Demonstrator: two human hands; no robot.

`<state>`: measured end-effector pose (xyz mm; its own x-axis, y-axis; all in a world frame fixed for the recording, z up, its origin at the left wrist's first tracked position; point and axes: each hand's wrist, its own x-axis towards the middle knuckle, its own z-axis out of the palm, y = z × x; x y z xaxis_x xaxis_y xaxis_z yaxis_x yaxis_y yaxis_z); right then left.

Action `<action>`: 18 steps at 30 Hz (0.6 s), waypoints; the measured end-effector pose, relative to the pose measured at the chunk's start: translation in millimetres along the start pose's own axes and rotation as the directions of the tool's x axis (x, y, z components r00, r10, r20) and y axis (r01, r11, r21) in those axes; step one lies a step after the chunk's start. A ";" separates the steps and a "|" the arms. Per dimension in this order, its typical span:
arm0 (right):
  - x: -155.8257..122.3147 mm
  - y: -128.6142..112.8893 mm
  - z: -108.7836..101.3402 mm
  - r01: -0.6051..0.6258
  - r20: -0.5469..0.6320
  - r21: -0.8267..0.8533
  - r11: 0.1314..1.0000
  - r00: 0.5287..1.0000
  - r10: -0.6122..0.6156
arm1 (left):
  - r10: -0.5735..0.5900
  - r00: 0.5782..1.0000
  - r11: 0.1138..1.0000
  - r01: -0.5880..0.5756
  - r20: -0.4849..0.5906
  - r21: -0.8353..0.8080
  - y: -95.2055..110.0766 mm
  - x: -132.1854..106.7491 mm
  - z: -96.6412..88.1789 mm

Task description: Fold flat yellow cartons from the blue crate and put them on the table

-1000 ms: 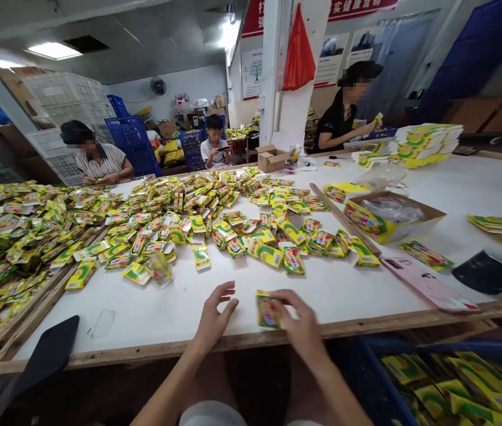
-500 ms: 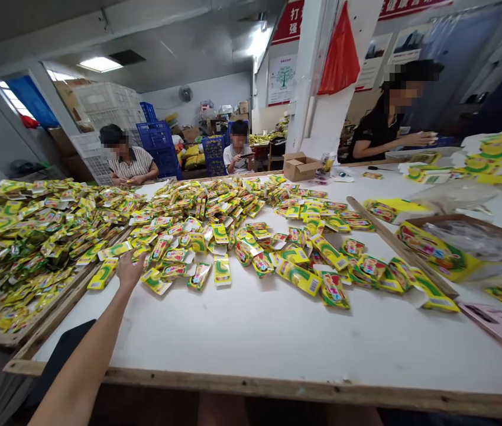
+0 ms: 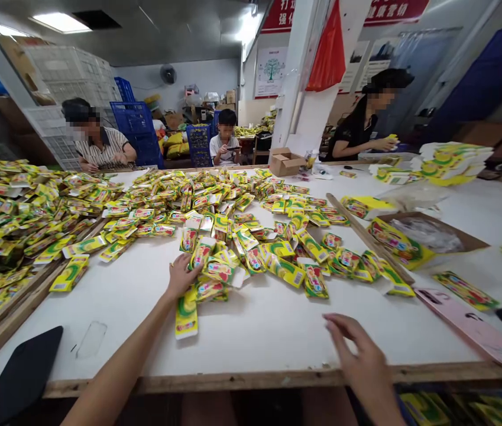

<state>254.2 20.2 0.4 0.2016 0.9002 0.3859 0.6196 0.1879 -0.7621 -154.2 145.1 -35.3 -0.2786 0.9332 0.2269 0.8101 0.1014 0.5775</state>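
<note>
My left hand lies open against the near edge of a heap of yellow-green packets, its fingers spread over a small bunch of them. One packet lies just below that hand on the white table. My right hand hovers open near the table's wooden front edge with nothing in it, apart from the packets.
A second heap of packets fills a tray at the left. A cardboard box, a pink phone and a wooden strip lie at the right. Three people sit at the far side. A dark flat object sits near left.
My left hand has swept a bunch of packets from the left part of the heap toward the table's middle. My right hand has come back into view, empty, near the front edge.
</note>
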 end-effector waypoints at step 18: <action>8.8 -35.0 68.1 -0.027 0.169 0.426 0.904 0.984 -0.051 | 0.567 0.815 0.800 -0.511 0.118 -0.316 130.3 -126.1 -3.2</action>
<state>182.6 48.3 -4.9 0.0389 0.9429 0.3307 0.2313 0.3135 -0.9210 -15.3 39.6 13.9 0.2934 0.8588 0.4200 0.6273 -0.5045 0.5933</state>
